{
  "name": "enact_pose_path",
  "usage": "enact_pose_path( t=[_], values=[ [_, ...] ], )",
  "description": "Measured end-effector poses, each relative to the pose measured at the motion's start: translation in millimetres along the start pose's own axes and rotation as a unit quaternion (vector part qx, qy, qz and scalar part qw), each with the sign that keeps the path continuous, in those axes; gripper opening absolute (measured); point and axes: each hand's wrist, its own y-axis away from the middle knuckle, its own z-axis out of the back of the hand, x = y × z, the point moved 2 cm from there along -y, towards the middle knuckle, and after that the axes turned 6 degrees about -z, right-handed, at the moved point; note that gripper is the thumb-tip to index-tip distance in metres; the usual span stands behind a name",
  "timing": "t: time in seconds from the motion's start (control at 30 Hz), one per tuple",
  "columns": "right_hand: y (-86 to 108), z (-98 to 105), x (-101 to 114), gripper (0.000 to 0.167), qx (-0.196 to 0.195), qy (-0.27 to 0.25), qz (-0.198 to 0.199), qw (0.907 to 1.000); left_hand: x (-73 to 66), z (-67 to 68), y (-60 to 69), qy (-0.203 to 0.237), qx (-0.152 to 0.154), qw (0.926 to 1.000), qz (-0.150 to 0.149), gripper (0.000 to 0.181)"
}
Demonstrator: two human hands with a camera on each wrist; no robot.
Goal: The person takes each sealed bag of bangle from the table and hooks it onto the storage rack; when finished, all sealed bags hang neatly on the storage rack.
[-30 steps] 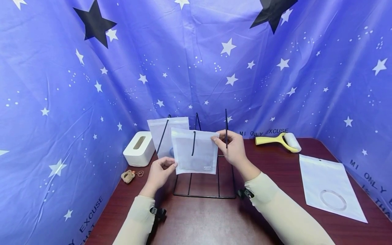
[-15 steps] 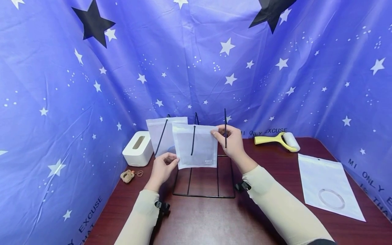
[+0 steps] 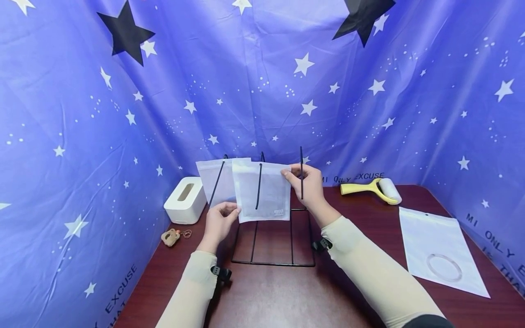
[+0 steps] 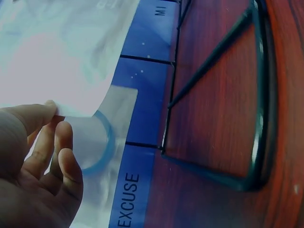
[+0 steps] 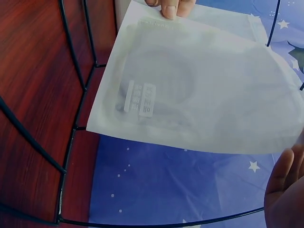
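Note:
A white translucent zip pouch [image 3: 264, 193] is held upright at a black wire rack [image 3: 272, 263], the rack's middle prong crossing its upper front. My left hand [image 3: 219, 224] pinches the pouch's lower left edge; the left wrist view shows this hand [image 4: 45, 161] with thumb and finger on the pouch [image 4: 61, 57]. At the upper right corner my right hand [image 3: 308, 184] pinches the pouch, behind the right prong. Another pouch [image 3: 211, 175] hangs on the left prong, a blue ring [image 4: 107, 142] showing in it.
A white tissue box [image 3: 184, 200] and a small tan item with a cord [image 3: 170, 237] lie to the left. On the right are a yellow-handled roller [image 3: 362, 187] and a flat white pouch [image 3: 434, 237] with a ring in it. A starry blue curtain [image 3: 246, 68] surrounds the table.
The pouch between my hands has moved up and slightly back, its top edge now near the upper end of the middle prong. Both hands still grip it; my left hand has risen with it.

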Motion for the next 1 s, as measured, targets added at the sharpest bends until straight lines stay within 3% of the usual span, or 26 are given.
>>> enact_pose_path(
  t=[0.33,1.0],
  values=[
    [-6.1,-3.0,-0.7,0.016,-0.018,0.015,-0.028,0.9993,0.4,-6.8,-6.1,0.017,-0.01,0.9997,0.013,0.009],
    [-8.6,1.1,-3.9,0.021,-0.018,0.013,-0.04,0.999,4.4,-12.1,-10.3,0.008,-0.008,0.9997,0.023,0.007]
  ],
)
